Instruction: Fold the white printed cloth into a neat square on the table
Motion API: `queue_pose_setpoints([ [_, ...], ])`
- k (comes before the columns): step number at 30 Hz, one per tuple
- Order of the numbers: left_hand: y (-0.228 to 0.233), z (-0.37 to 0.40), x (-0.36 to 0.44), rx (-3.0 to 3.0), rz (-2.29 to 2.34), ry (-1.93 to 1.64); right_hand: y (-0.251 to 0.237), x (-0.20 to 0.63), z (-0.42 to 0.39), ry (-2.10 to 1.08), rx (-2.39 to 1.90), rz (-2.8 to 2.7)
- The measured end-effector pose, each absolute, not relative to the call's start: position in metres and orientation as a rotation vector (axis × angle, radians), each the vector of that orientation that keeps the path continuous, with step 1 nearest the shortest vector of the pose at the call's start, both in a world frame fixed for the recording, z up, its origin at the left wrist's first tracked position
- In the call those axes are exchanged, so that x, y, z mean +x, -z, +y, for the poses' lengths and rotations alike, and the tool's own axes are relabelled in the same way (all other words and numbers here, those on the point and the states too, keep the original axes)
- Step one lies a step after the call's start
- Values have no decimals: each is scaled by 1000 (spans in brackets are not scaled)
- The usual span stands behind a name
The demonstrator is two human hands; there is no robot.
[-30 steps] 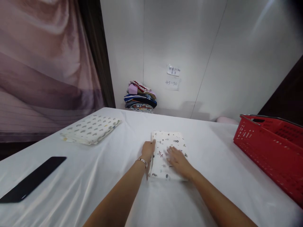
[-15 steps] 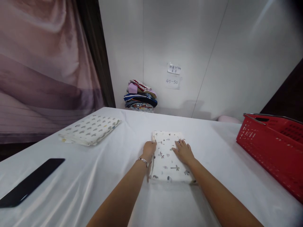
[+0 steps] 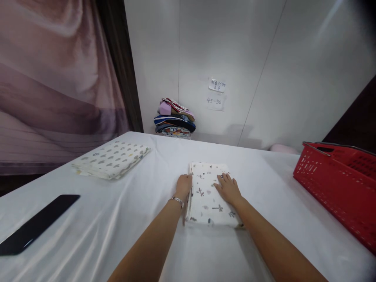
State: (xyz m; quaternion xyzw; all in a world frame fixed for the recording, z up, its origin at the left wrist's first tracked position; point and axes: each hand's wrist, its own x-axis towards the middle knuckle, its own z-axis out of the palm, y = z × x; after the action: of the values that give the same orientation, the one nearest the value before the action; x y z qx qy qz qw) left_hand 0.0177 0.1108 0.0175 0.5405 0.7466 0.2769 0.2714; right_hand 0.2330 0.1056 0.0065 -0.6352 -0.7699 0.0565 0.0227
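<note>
In front of me a folded white cloth (image 3: 209,196) with small grey and brown prints, palm trees among them, lies flat on the white-covered table. At its left edge is my left hand (image 3: 184,186), a bracelet on the wrist. Its fingers are curled in against the layers and partly hidden by the hand itself. My right hand (image 3: 228,188) rests palm down on the upper right of the cloth, fingers spread and a ring on one of them. Stacked layers show along the cloth's left side.
Another folded cloth (image 3: 113,159) with grey prints lies at left, behind a dark flat panel (image 3: 38,223). A red basket (image 3: 335,188) stands at right. Beyond the table's far edge rises a pile of folded fabrics (image 3: 174,119); paper notes (image 3: 216,94) hang on the wall.
My left hand has shifted slightly left at the cloth's edge, with less of it over the top. My right hand and the cloth stay in place.
</note>
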Motion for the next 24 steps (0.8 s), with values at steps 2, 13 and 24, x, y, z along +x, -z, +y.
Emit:
queue_pose_setpoints([
  [2,-18,110,19,1484,2001,-734,-11,230,108,-182,-1975,-2380],
  [13,-17,106,21,1656,2120,-693,-8,222,121,-198,-1960,-2408],
  [24,-5,105,24,1688,2184,-826,-23,153,159,-269,-1603,-2533],
])
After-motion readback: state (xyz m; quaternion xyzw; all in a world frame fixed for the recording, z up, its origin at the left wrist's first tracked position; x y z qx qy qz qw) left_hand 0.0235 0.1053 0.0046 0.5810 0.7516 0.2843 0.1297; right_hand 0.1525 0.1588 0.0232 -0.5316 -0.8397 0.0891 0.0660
